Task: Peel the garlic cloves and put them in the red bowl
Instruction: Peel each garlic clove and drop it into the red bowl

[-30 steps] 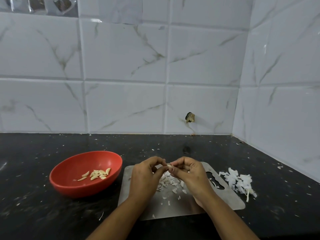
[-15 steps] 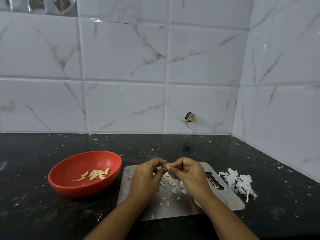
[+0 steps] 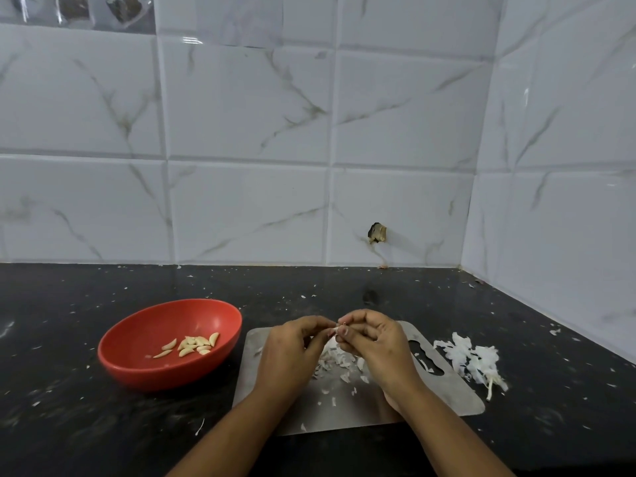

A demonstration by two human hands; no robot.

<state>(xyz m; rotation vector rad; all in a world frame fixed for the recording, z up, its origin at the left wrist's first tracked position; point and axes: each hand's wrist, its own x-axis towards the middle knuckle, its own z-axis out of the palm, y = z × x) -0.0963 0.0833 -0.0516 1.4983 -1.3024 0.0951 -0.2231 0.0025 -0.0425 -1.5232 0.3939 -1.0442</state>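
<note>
Both the left hand [image 3: 292, 346] and right hand [image 3: 373, 342] pinch one garlic clove [image 3: 335, 330] between clamped fingers above the steel board [image 3: 447, 397], so loosened skin falls there, beside the red bowl [image 3: 137, 366].

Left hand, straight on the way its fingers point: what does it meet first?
The garlic clove, which it pinches together with the right hand. The left hand points its fingers rightward, and just past the clove, apparently at the same depth, are the right hand's fingertips.

Left hand [image 3: 289, 352] and right hand [image 3: 375, 349] are bare, as are both forearms [image 3: 237, 432].
</note>
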